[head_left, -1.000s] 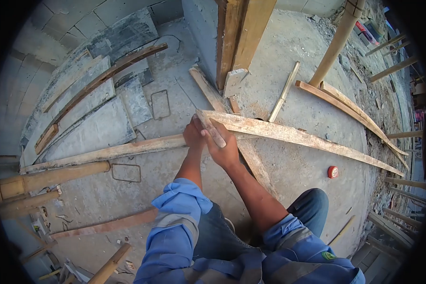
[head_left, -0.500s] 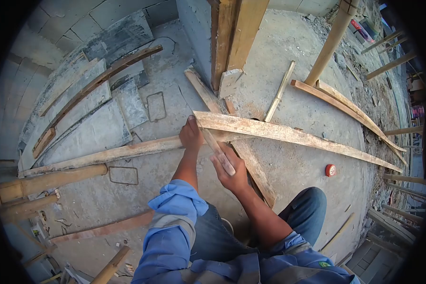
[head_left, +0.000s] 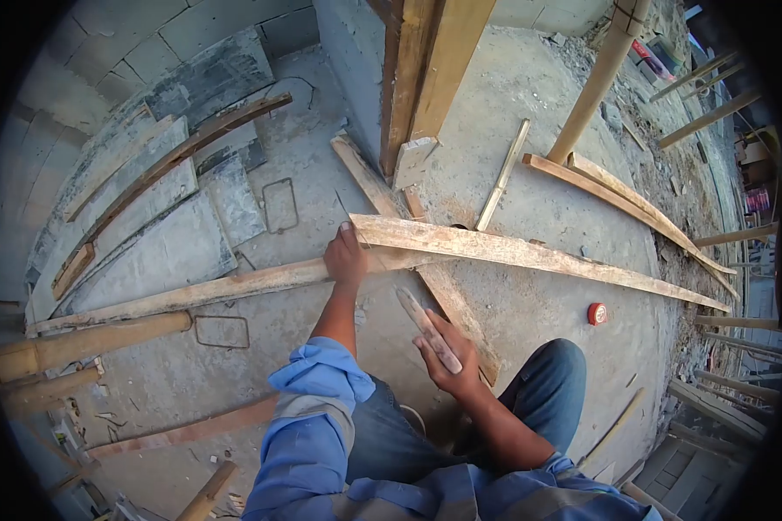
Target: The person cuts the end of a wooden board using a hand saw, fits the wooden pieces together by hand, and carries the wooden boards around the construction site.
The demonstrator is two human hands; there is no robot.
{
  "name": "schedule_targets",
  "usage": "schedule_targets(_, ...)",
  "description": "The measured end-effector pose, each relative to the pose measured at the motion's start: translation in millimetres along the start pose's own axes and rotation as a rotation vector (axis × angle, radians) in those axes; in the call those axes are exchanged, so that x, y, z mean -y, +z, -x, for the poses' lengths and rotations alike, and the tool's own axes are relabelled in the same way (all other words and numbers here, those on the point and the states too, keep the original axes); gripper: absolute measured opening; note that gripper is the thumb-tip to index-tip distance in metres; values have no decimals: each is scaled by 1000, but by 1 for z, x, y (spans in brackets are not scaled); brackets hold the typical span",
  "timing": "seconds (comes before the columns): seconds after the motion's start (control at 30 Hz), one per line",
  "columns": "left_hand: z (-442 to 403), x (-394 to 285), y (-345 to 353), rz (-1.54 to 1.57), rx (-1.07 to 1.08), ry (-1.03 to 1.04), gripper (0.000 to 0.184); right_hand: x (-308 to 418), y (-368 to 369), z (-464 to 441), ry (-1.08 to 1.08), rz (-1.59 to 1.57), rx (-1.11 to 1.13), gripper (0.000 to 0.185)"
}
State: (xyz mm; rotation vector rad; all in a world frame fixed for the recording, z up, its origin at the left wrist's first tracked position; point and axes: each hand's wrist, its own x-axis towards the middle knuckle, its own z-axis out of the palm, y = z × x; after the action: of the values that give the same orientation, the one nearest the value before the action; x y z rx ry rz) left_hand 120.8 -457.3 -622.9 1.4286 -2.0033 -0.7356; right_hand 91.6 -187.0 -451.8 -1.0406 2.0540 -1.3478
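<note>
A long pale wooden plank runs from the centre to the right, lying across a lower beam. My left hand is closed at the plank's left end, where the two timbers meet. Nearer my body, my right hand grips the wooden handle of a saw. Its thin blade shows faintly past the plank's end; the stretch between plank and handle is blurred. Another board slants beneath the plank, beside my right hand.
A red tape measure lies on the concrete floor to the right. Grey panels and a curved-looking batten lie at left. A timber-edged wall corner stands ahead, with a round pole to its right.
My right hand has drawn the saw handle back toward my body and to the right, away from my left hand. The left hand has stayed at the plank's end.
</note>
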Motion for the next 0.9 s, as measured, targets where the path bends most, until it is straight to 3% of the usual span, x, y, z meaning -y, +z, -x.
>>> schedule_targets(0.13,8,-1,-4,19,-1,-26,52,5,-9,-2,16,-18,8,46)
schedule_targets(0.23,2,-9,-6,21,46,-36,54,-9,67,-116,-57,-43,3,46)
schedule_targets(0.33,14,-15,-18,5,70,-66,55,2,39,-83,28,-100,53,46)
schedule_targets(0.43,3,-11,-4,23,-26,-60,56,-2,-26,22,-136,80,-24,48)
schedule_targets(0.5,5,-7,-5,-15,-7,-88,56,2,-21,17,-112,81,-5,48)
schedule_targets(0.57,5,0,4,-93,-39,40,54,-9,5,-27,-96,10,-30,48)
schedule_targets(0.7,6,1,-3,40,8,4,50,-10,84,-148,-21,-60,-13,44)
schedule_targets(0.8,4,0,-1,-45,17,25,52,-7,31,-79,-13,-127,25,46)
schedule_targets(0.9,0,-4,1,-58,4,-57,56,3,-33,7,-23,30,47,50)
